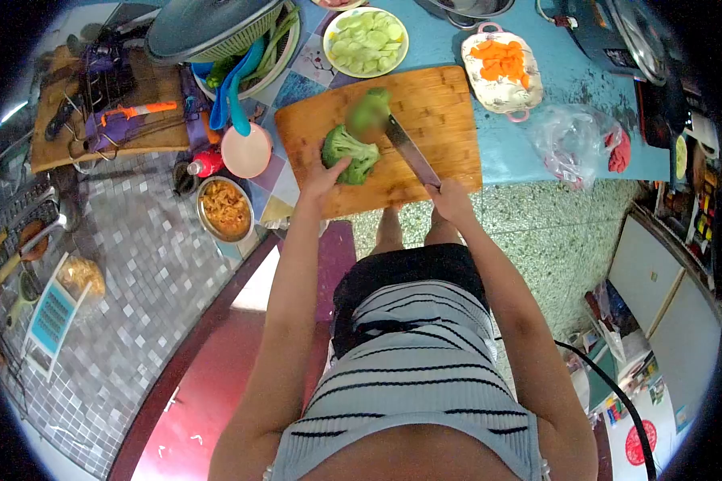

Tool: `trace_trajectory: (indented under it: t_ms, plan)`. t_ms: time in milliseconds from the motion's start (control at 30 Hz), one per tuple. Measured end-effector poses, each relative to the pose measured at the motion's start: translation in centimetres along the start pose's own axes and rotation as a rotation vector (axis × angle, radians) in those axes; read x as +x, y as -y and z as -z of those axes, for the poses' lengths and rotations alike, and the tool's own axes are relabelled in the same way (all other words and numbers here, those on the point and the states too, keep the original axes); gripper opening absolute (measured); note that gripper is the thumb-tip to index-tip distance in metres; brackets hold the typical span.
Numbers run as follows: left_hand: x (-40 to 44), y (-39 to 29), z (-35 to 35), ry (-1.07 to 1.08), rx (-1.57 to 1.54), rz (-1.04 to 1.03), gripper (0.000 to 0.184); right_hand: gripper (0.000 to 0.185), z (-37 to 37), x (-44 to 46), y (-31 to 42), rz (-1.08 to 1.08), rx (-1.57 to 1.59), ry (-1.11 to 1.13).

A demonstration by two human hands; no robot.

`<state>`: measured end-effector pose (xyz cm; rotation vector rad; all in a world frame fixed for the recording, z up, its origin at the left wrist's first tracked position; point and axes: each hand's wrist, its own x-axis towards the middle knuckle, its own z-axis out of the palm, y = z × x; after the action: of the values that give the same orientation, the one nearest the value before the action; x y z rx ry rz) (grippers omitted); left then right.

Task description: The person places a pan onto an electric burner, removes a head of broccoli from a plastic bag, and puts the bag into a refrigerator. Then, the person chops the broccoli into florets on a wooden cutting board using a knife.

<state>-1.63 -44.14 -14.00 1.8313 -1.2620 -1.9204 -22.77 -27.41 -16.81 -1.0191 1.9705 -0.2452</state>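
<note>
A head of broccoli (351, 154) rests on the wooden cutting board (449, 104), with the fingers of my left hand (322, 175) closed around its near left side. My right hand (452, 202) grips the handle of a kitchen knife (411, 151) at the board's near edge. The blade points up and to the left, its tip close to another green piece (367, 116) lying beyond the broccoli. That piece is partly blurred; it looks like a broccoli stem or floret. Both pieces lie left of the blade.
Behind the board stands a plate of pale green slices (367, 42). A pink-handled dish (501, 72) of carrot slices sits at right, near a crumpled plastic bag (569, 144). On the left are a pink bowl (246, 151), a metal bowl of food (225, 210) and a lidded basket (217, 32).
</note>
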Motion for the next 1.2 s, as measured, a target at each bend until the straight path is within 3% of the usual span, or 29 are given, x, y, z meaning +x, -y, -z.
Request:
trace_trajectory:
  t_ms: [67, 133, 233, 367, 433, 533, 767, 833, 933, 967, 1033, 1200]
  plan:
    - [-0.2, 0.9, 0.7, 0.022, -0.103, 0.106, 0.079, 0.039, 0.1, -0.5, -0.2, -0.03, 0.019, -0.011]
    - [1.0, 4.0, 2.1, 0.107, -0.035, -0.129, 0.077, 0.036, -0.1, -0.7, -0.5, 0.04, -0.055, -0.077]
    - [0.8, 5.7, 2.0, 0.118, -0.252, -0.189, 0.075, 0.029, 1.3, -1.9, 1.1, 0.039, -0.042, -0.065]
    - [-0.1, 4.7, 1.0, 0.095, -0.372, -0.188, 0.074, 0.022, 1.4, -2.9, 2.0, 0.192, -0.015, -0.148]
    - [-0.3, 4.0, 0.9, 0.013, -0.398, -0.041, 0.074, 0.018, 1.6, -3.6, 2.9, 0.195, -0.183, -0.11]
    - [0.0, 4.3, 1.0, 0.042, -0.407, -0.056, 0.074, 0.013, 0.9, -4.3, 3.3, 0.321, -0.262, -0.178]
    - [0.8, 5.2, 0.5, 0.057, -0.396, -0.135, 0.067, 0.011, 0.4, -4.8, 4.4, 0.266, -0.344, -0.234]
    - [1.3, 4.9, 0.1, -0.177, 0.052, -0.234, 0.064, 0.014, 0.8, -4.5, 4.6, 0.243, -0.296, -0.12]
    - [1.4, 4.5, 0.6, -0.218, 0.302, -0.223, 0.065, 0.014, 1.1, -3.9, 5.2, 0.21, -0.305, -0.08]
    - [1.9, 5.1, 0.7, -0.219, 0.302, -0.224, 0.065, 0.014, 1.1, -3.8, 5.5, 0.211, -0.304, -0.081]
    - [3.4, 6.7, 0.8, -0.225, 0.327, -0.459, 0.068, 0.014, 1.6, -3.5, 6.3, 0.22, -0.366, -0.047]
    - [2.3, 4.9, -0.2, -0.245, 0.306, -0.409, 0.072, 0.016, 0.6, -1.9, 5.0, 0.284, -0.407, -0.061]
